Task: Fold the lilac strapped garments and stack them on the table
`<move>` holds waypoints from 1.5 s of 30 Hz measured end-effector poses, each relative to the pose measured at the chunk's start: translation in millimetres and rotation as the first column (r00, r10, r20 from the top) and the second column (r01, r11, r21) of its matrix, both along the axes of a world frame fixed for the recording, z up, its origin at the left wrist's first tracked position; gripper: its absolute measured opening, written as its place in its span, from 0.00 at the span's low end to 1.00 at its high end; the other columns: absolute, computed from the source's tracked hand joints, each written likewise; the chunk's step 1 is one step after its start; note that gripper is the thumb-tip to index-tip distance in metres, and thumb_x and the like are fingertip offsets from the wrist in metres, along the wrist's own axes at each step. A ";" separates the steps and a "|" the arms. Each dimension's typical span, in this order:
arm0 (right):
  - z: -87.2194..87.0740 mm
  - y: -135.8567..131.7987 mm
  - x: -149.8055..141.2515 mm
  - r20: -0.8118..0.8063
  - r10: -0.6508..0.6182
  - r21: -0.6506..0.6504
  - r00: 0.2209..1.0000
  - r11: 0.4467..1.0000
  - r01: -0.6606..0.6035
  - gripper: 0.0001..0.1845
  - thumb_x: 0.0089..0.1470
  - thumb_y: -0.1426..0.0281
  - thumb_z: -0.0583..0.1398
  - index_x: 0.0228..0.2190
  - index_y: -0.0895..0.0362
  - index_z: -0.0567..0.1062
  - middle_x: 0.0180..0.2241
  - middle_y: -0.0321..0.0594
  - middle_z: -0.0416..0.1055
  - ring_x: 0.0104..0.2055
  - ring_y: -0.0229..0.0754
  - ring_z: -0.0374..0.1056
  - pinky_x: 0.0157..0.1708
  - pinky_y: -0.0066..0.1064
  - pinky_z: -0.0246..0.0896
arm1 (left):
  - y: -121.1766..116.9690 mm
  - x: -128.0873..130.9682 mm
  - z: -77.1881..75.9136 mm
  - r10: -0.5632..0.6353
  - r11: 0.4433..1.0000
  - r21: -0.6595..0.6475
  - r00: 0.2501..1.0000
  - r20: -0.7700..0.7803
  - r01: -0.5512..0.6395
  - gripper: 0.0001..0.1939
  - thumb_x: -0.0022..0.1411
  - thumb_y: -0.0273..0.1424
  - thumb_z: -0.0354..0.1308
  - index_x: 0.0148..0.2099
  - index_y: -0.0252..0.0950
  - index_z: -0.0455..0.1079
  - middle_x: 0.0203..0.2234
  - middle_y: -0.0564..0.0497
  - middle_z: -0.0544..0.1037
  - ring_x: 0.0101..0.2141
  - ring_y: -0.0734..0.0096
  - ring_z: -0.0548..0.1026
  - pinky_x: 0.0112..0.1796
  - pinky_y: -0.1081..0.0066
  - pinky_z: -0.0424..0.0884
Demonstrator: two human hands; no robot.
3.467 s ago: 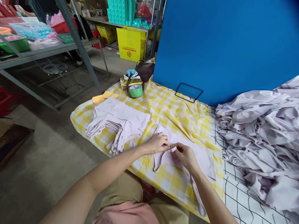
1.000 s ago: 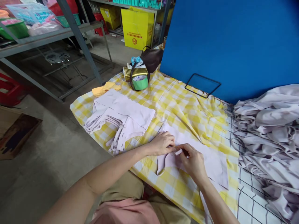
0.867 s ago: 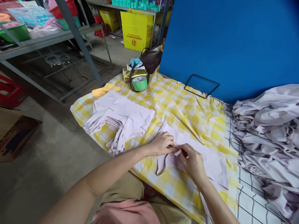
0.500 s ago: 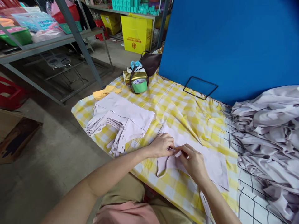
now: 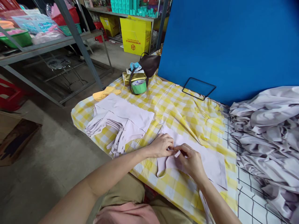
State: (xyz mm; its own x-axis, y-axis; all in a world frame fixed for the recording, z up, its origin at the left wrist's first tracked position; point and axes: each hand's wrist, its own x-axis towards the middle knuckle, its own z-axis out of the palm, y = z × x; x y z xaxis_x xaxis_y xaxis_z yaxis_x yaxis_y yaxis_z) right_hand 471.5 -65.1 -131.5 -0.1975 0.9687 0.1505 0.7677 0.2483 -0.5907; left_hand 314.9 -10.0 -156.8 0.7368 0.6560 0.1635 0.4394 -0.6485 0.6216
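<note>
A pale lilac strapped garment (image 5: 210, 158) lies spread on the yellow checked tablecloth (image 5: 179, 102) in front of me. Over its near edge my left hand (image 5: 163, 145) is closed, fingertips pinching the garment's narrow strap. My right hand (image 5: 191, 159) pinches the same strap from the other side, so the fingertips of both hands nearly meet. A short folded bit of strap shows between them; the exact grip is partly hidden by the fingers. One strap loop hangs left of the hands, and another dangles below my right forearm. To the left lies a stack of similar garments (image 5: 123, 112).
A large heap of lilac garments (image 5: 268, 133) rises at the right beside a blue panel (image 5: 221, 46). A black wire frame (image 5: 198, 88) leans there. Green tape (image 5: 139, 87), a dark bag (image 5: 150, 64) and a yellow cloth (image 5: 106, 93) sit at the far side. A metal-framed table (image 5: 46, 46) stands left.
Both hands stay almost in place, pinching the strap, with only a slight shift of the fingers. The view has moved very slightly.
</note>
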 end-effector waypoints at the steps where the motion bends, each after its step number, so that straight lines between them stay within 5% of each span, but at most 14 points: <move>1: 0.7 0.7 1.2 0.005 0.008 0.002 1.000 1.000 -0.008 0.14 0.43 0.77 0.49 0.27 0.56 0.73 0.26 0.37 0.71 0.23 0.36 0.65 0.25 0.26 0.59 | -0.2 0.1 0.4 0.009 1.000 -0.007 1.000 -0.006 -0.009 0.10 0.57 0.34 0.56 0.26 0.35 0.68 0.28 0.55 0.73 0.39 0.70 0.65 0.41 0.69 0.57; 8: 10.6 4.3 6.6 0.066 0.121 -0.019 0.990 0.993 -0.120 0.12 0.43 0.79 0.49 0.24 0.55 0.71 0.24 0.36 0.69 0.21 0.36 0.63 0.23 0.25 0.56 | -0.4 0.4 2.1 0.010 0.998 -0.056 1.000 -0.014 -0.011 0.11 0.58 0.38 0.56 0.28 0.37 0.70 0.30 0.56 0.73 0.40 0.70 0.65 0.42 0.68 0.56; 16: 4.4 3.0 -1.8 0.010 0.081 0.012 0.997 0.997 -0.081 0.14 0.42 0.79 0.48 0.25 0.56 0.72 0.24 0.37 0.70 0.24 0.37 0.65 0.25 0.26 0.58 | 1.5 -1.0 1.6 -0.029 0.999 -0.015 1.000 -0.012 0.028 0.11 0.57 0.33 0.56 0.24 0.35 0.66 0.26 0.56 0.71 0.39 0.71 0.65 0.40 0.69 0.56; 28: -9.0 -2.6 2.2 -0.280 -0.203 -0.226 0.938 0.964 0.141 0.12 0.42 0.73 0.51 0.27 0.58 0.74 0.21 0.37 0.71 0.22 0.39 0.64 0.22 0.28 0.58 | 0.8 4.0 -5.1 0.040 0.999 -0.020 0.999 -0.027 -0.040 0.12 0.57 0.37 0.56 0.25 0.36 0.69 0.26 0.55 0.72 0.38 0.71 0.66 0.41 0.70 0.57; 33: 5.2 -14.2 -6.9 -0.263 -0.128 -0.010 0.956 0.991 0.130 0.10 0.52 0.66 0.55 0.24 0.56 0.73 0.24 0.38 0.68 0.25 0.38 0.63 0.23 0.28 0.58 | 0.6 0.9 -3.2 -0.008 1.000 -0.017 1.000 -0.003 0.008 0.06 0.53 0.34 0.60 0.28 0.37 0.71 0.26 0.56 0.72 0.38 0.71 0.66 0.42 0.70 0.58; 38: 16.8 -49.8 -16.4 -0.019 0.004 0.308 1.000 0.951 0.002 0.08 0.55 0.71 0.53 0.30 0.55 0.73 0.28 0.40 0.66 0.29 0.39 0.62 0.26 0.29 0.60 | 5.6 -13.1 12.4 -0.143 0.987 -0.070 0.990 -0.006 0.142 0.05 0.49 0.26 0.59 0.32 0.39 0.73 0.30 0.54 0.72 0.41 0.68 0.66 0.45 0.70 0.59; 42: 8.3 -85.3 -27.9 0.235 0.161 0.389 0.959 0.888 -0.245 0.13 0.55 0.78 0.50 0.33 0.56 0.72 0.33 0.43 0.70 0.33 0.42 0.64 0.30 0.32 0.60 | 11.8 -26.1 26.3 -0.309 0.935 -0.175 0.951 0.023 0.308 0.16 0.48 0.18 0.53 0.38 0.37 0.72 0.39 0.52 0.72 0.42 0.72 0.68 0.46 0.75 0.61; 45: -8.8 -109.2 -42.3 0.356 0.202 0.400 0.912 0.850 -0.344 0.17 0.55 0.79 0.46 0.37 0.57 0.72 0.37 0.44 0.72 0.38 0.45 0.64 0.36 0.35 0.60 | 10.4 -27.8 29.2 -0.214 0.955 -0.209 0.977 0.007 0.211 0.17 0.52 0.18 0.49 0.41 0.35 0.71 0.41 0.52 0.72 0.43 0.73 0.69 0.46 0.76 0.62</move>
